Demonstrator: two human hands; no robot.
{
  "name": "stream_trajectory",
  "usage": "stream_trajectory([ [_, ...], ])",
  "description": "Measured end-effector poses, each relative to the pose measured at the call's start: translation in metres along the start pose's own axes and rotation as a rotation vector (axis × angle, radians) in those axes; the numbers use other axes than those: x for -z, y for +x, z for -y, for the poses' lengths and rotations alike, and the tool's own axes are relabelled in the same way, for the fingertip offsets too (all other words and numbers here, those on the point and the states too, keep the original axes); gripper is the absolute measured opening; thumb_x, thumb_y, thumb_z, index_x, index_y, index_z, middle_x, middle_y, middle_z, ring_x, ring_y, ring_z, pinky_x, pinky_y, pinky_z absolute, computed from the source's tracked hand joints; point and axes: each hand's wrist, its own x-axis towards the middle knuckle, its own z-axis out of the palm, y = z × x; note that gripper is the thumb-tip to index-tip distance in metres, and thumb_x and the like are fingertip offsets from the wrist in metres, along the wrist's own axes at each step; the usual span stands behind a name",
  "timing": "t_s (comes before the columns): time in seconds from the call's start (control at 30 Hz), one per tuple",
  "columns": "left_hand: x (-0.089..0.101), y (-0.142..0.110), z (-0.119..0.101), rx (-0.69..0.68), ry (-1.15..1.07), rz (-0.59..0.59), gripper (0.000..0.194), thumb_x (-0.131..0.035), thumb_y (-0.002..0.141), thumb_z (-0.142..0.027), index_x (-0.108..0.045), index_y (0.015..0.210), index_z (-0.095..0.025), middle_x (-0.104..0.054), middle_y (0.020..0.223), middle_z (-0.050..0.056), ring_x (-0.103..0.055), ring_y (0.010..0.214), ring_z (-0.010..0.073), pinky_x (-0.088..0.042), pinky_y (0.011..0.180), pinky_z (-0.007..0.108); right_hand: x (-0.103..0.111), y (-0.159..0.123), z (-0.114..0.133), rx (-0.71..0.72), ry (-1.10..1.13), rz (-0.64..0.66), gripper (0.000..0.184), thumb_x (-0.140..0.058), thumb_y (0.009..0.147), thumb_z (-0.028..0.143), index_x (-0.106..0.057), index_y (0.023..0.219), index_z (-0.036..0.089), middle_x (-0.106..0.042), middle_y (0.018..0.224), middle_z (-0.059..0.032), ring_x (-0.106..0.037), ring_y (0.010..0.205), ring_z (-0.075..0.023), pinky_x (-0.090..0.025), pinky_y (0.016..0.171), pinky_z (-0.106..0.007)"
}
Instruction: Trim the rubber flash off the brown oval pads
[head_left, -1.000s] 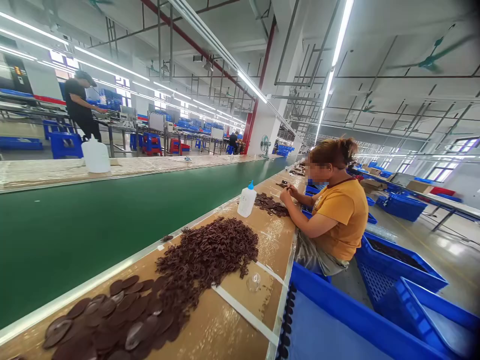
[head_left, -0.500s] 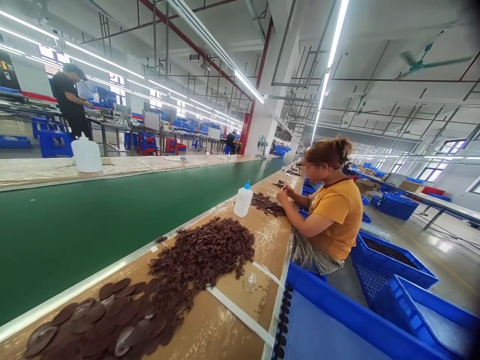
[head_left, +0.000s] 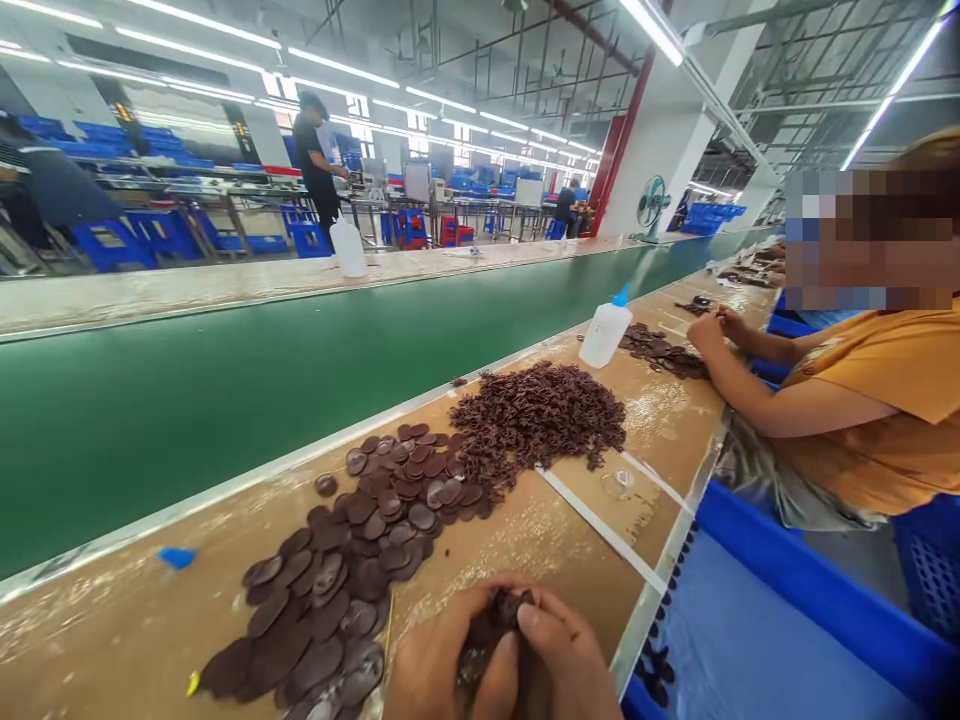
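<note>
At the bottom edge my left hand (head_left: 442,660) and my right hand (head_left: 559,655) are pressed together around a small dark brown piece (head_left: 495,620). Just left of them, several flat brown discs (head_left: 360,550) are spread over the cardboard-covered bench (head_left: 525,540). Beyond the discs sits a heap of small brown curly parts (head_left: 540,415). A small clear cap (head_left: 616,484) rests on the bench to the right of the heap.
A green conveyor belt (head_left: 225,400) runs along the bench's far side. A white squeeze bottle with a blue tip (head_left: 604,330) stands near a seated co-worker in an orange shirt (head_left: 877,400), who handles brown parts. Blue bins (head_left: 750,640) sit at my right. Another person (head_left: 319,170) stands across the belt.
The view has swung left and down. My two hands, out of view before, now show at the bottom, closed on a brown piece. The co-worker now fills the right edge.
</note>
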Motion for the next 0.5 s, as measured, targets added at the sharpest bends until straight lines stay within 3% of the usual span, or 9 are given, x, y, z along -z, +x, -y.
stream_trajectory([
  [0.1,-0.0015,0.0015,0.0026,-0.036,-0.024,-0.007,0.028,-0.046,0.097,-0.045,-0.06,0.111,-0.026,-0.079,0.09,-0.001,-0.076,0.073,0.0137,-0.06,0.072,0.019,-0.0011,-0.0024,0.0028,0.011,-0.005,-0.02,0.029,-0.087,0.06,0.038,-0.077,0.075,0.015,-0.073,0.066,-0.0048,-0.064,0.062,-0.0156,-0.049,0.066,-0.026],
  [0.3,0.0034,0.0013,0.004,-0.05,-0.06,0.102,0.026,-0.05,0.096,-0.038,-0.056,0.117,-0.023,-0.079,0.092,0.001,-0.076,0.072,0.0141,-0.059,0.065,0.017,-0.0069,-0.0052,0.0059,0.014,-0.009,-0.006,0.03,-0.087,0.061,0.036,-0.078,0.08,0.015,-0.074,0.07,-0.0061,-0.066,0.064,-0.0184,-0.052,0.071,-0.031],
  [0.5,0.0026,0.001,-0.0014,0.012,-0.061,0.089,0.03,-0.047,0.098,-0.041,-0.062,0.114,-0.022,-0.078,0.077,0.003,-0.074,0.062,0.0153,-0.059,0.062,0.019,-0.0014,-0.0043,0.0032,-0.013,-0.025,-0.028,0.028,-0.087,0.062,0.037,-0.079,0.081,0.017,-0.072,0.065,-0.0051,-0.067,0.063,-0.0193,-0.054,0.073,-0.034],
])
